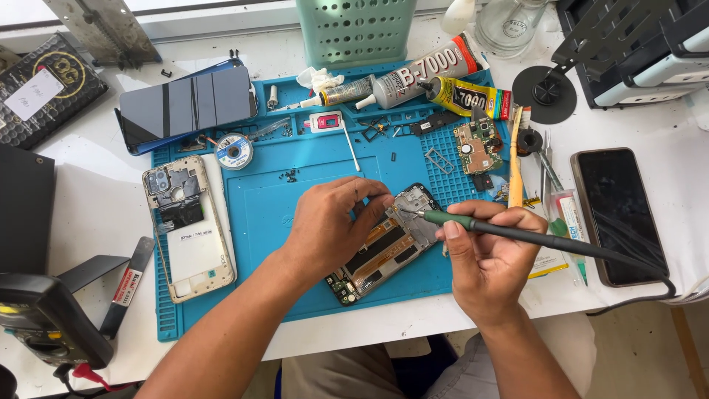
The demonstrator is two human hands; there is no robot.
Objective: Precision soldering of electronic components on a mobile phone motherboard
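White tabletop [88, 222] carries a blue work mat [295, 214] crowded with glue tubes [425, 77], loose screws and a second opened phone shell [188, 229] at the mat's left edge. The opened phone [384, 247] lies flat and tilted near the mat's front edge, circuit side up. The left hand [332, 225] presses on its upper end, fingertips pinched at the top corner; whether a part sits in that pinch cannot be told. The right hand [487, 258] has its grip closed on a soldering iron [509, 233], held like a pen, tip touching the phone's top edge. The phone appears light, thin and stiff, with fragile exposed boards and ribbons. Judged best held by its side frame, never by the board face. The iron is rigid; hold only the handle, clear of the metal tip.
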